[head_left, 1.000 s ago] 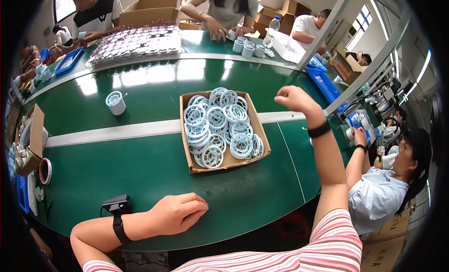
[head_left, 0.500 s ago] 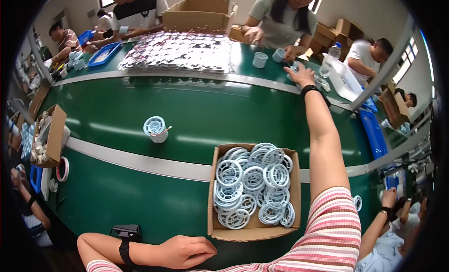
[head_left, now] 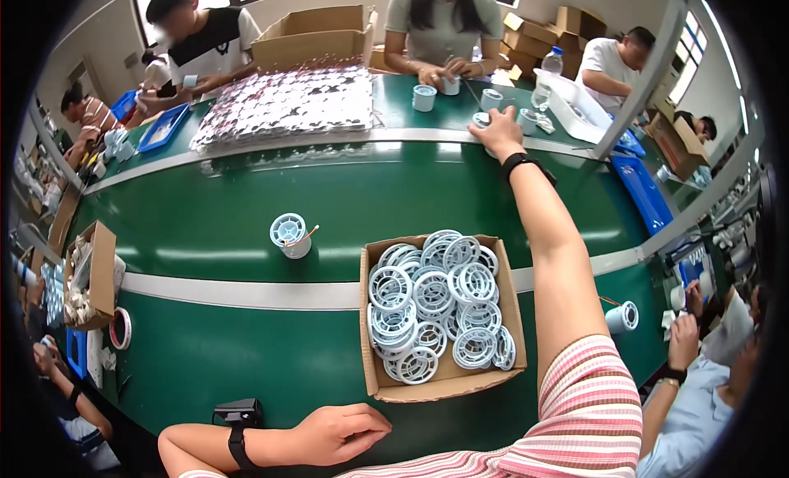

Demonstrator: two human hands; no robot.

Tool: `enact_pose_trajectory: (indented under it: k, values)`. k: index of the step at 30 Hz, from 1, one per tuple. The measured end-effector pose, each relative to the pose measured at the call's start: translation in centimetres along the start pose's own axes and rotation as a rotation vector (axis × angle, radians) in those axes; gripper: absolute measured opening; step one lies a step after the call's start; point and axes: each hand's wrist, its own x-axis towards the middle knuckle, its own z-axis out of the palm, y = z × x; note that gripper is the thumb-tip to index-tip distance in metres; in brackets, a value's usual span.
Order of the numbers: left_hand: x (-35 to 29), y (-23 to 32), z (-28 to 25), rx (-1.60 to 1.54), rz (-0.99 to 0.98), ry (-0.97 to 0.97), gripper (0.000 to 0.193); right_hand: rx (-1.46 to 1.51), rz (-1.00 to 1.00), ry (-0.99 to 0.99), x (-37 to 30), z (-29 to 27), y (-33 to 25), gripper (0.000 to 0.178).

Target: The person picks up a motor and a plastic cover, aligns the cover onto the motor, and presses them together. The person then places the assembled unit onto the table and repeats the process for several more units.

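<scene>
Pink, white and brown stripes are banding the sleeve [head_left: 585,400] behind the right hand [head_left: 503,133]; its wrist strap [head_left: 515,160] is showing black! Pale blue is tinting the cup [head_left: 481,118] in that hand and the rings [head_left: 433,292] nearer than it, their box [head_left: 448,388] is standing out brown, and green is gleaming across the tabletop [head_left: 263,346] beyond the left hand [head_left: 339,435].

Head-worn fisheye view, downward and forward across the green bench [head_left: 205,355].

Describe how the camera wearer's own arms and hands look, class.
The left hand and right hand are gloveless. The left wristband and right wristband are black, a boxy black device beside the former. The short right sleeve has pink, white and brown stripes.
</scene>
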Motion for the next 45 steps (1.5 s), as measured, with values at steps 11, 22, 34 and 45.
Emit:
enact_pose_trajectory:
  k: [11,22,34,45]
  values:
    - [0.3,0.0,-0.6,0.013,-0.031,-0.002,0.008,0.372,-0.188,-0.085,-15.9,-15.1,0.7,0.077]
    - [0.7,-1.9,-1.4,-0.247,-0.153,0.506,0.017,0.706,-1.121,-0.571,-44.3,-21.6,-5.4,0.060]
    - [1.4,-7.8,-10.2,-0.322,-0.145,0.803,0.016,0.707,-1.335,-0.262,-46.3,-10.5,-16.8,0.057]
    - [-2.4,-5.3,-9.9,-0.523,-0.157,0.550,0.021,0.594,-1.278,-0.064,-49.9,-12.1,-16.2,0.079]
